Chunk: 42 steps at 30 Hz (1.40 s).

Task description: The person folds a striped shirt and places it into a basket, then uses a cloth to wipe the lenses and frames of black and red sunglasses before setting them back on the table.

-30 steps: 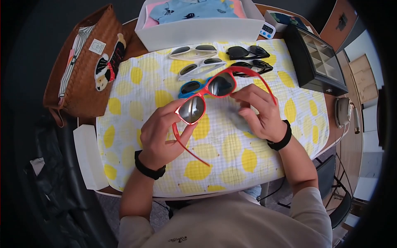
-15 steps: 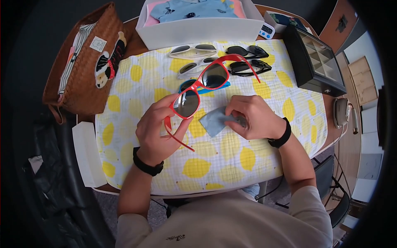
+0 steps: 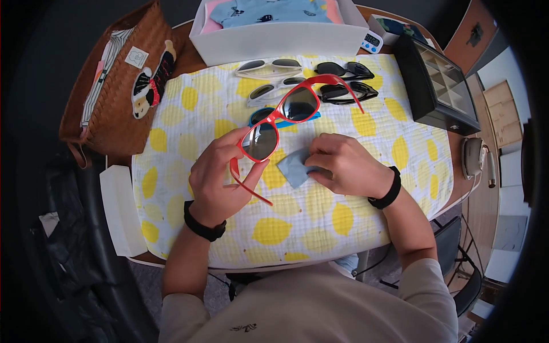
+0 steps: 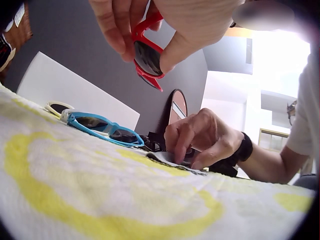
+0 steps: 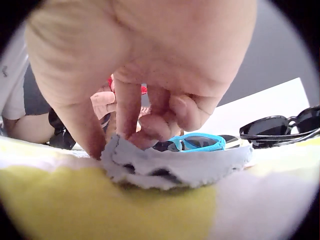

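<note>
My left hand (image 3: pixel 216 178) pinches red sunglasses (image 3: pixel 261 142) by one lens and its rim, holding them above the table. Both temples are unfolded. In the left wrist view, thumb and fingers grip the red sunglasses (image 4: pixel 148 57) from opposite sides. My right hand (image 3: pixel 350 168), fingers bent, pinches a small grey-blue cloth (image 3: pixel 293 169) on the lemon-print cover. Up close in the right wrist view, the cloth (image 5: pixel 185 167) is rumpled, with a zigzag edge. Blue sunglasses (image 3: pixel 307 119) lie behind the red pair, partly hidden by it.
Two white-framed sunglasses (image 3: pixel 269 70) and two black sunglasses (image 3: pixel 349 93) lie farther back on the cover. Behind them stands a white box (image 3: pixel 274 43) holding folded clothes. A woven basket (image 3: pixel 114 108) is at left, a black compartment case (image 3: pixel 426 94) at right.
My right hand has moved away from the red sunglasses, down and leftward; the cloth, blurred beneath it earlier, now shows plainly. My left hand has shifted the sunglasses slightly left and up.
</note>
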{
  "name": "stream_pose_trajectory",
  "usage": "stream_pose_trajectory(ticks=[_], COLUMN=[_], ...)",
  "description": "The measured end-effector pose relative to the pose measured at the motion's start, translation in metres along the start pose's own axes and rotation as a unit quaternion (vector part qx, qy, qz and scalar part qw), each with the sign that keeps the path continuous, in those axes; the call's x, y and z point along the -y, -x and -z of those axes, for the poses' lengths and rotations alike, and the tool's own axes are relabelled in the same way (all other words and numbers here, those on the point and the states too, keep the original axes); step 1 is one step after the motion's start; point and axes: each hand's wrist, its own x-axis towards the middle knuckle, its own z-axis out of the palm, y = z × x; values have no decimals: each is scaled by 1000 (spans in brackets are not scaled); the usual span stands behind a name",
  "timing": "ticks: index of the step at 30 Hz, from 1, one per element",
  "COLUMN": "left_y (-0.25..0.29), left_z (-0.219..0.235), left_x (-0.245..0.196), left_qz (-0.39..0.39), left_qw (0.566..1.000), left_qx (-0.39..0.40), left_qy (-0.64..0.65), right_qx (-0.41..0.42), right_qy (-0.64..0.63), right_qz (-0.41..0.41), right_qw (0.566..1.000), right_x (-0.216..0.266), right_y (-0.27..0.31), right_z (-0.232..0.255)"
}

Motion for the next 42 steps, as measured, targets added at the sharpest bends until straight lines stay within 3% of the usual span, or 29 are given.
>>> stream_pose_trajectory(ticks=[33,39,42], left_y=[3,2,2], left_z=[-1,-2,-2], left_x=[1,1,2], left_qz=[-6,-10,-1], left_qw=[1000,1000,1000], left_qx=[1,-1,-1], left_qy=[-1,0,1], right_qx=[-8,-46,-196], right_qy=[77,24,11], right_qz=[43,13,-31], right_qw=[996,999,980], right_x=[10,11,13], right_y=[-3,-3,-5], right_z=[-12,-8,0])
